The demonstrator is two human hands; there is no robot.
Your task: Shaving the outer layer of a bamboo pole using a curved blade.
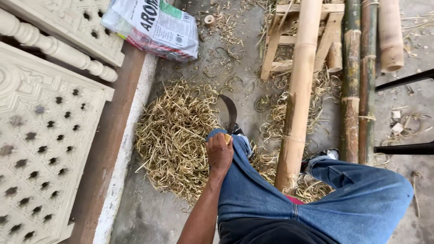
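Note:
My left hand (219, 154) rests on my left knee, fingers closed around the wooden handle of a curved knife (231, 113). Its dark blade points away from me, over the concrete floor. A pale, peeled bamboo pole (299, 99) leans between my legs in blue jeans (343, 199), its lower end near my right knee. The hand does not touch the pole. My right hand is out of sight.
A heap of dry bamboo shavings (174, 135) lies left of my knee. A wooden stand (278, 38) and green bamboo poles (352, 90) are ahead. A printed bag (153, 27), carved white panels (45, 131) and black metal bars (402, 148) border the spot.

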